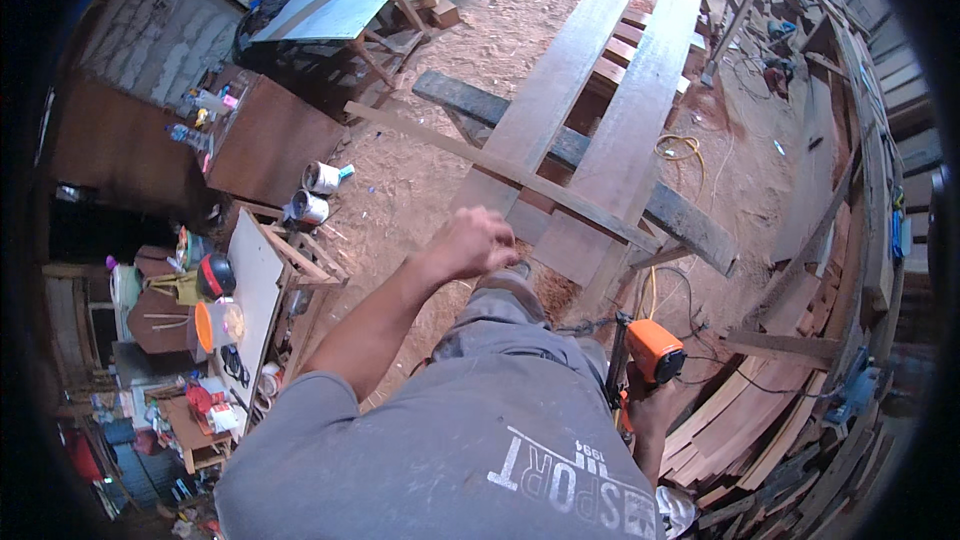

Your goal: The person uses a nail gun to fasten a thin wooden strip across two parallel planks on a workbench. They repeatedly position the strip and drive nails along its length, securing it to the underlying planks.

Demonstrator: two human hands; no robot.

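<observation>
Right hand (652,402) closed around orange-and-black power tool (656,348), held low at right side. Left hand (474,240) loosely curled near 2 long boards (645,90); whether gripping anything, cannot tell.

From here, there's open air above the two long boards (648,70) for a hand to pass. A thin batten (500,171) lies across them, blocking any low lengthwise slide. A dark beam (690,225) spans beneath their gap; the orange tool (655,350) crowds the right side.
</observation>
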